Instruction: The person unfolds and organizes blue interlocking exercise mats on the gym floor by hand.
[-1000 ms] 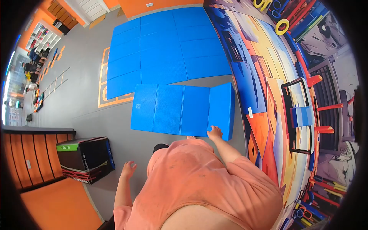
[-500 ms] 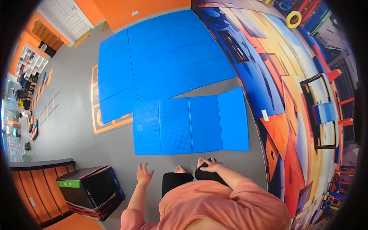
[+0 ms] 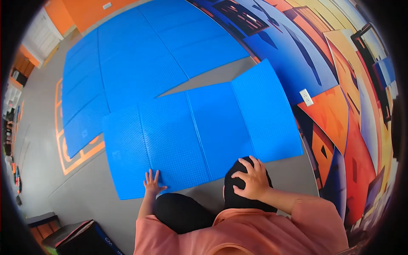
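My left hand (image 3: 152,182) has its fingers spread at the near edge of a blue folding mat (image 3: 170,140), over the second panel from the left. My right hand (image 3: 252,179) rests on my bent right knee, clad in black, with the fingers apart and nothing held. The mat lies across the floor in front of me, and its right end panel is tilted up near the painted wall. Beyond it lies a larger blue mat (image 3: 131,55) made of several panels; the near mat overlaps its closest edge.
A painted wall (image 3: 314,51) with a white outlet (image 3: 306,97) runs along the right. A black box (image 3: 85,240) stands at the lower left. Orange floor markings (image 3: 70,159) lie left of the mats. At the far left are a white door (image 3: 42,36) and shelves.
My body has lowered and come nearer the mats. My left hand has moved onto the near mat's edge, and my right hand has come onto the knee.
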Motion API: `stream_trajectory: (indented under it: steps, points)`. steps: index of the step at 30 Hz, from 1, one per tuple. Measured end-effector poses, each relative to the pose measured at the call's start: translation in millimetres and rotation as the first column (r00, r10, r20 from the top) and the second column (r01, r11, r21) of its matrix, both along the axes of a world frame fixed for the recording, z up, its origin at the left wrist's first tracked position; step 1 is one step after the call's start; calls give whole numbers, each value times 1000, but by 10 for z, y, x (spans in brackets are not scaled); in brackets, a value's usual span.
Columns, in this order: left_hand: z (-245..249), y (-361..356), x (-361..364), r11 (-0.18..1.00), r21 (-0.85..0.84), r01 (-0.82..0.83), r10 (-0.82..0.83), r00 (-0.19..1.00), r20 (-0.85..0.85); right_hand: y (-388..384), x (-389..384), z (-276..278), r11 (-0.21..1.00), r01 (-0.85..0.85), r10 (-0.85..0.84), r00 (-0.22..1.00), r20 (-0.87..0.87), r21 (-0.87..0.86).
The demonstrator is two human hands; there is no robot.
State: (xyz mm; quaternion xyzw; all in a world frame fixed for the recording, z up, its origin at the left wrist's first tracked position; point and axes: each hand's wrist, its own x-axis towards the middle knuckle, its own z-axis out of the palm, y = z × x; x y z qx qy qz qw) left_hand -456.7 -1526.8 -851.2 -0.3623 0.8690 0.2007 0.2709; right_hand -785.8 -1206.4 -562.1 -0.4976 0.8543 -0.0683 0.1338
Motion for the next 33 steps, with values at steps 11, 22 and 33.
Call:
stream_trajectory:
  steps: [11, 22, 33]
  points:
    - [-978, 641, 2326, 793, 119, -598, 603, 798, -6, 57, -5, 178, 999, 30, -33, 991, -129, -25]
    - [-1281, 986, 2346, 870, -359, -338, 352, 936, -29, -230, -2, 61, 999, 38, -39, 994, -106, -8]
    - [-1444, 1040, 1316, 806, -444, -391, 373, 918, -133, -221, 84, -45, 999, 35, -32, 994, -108, 22]
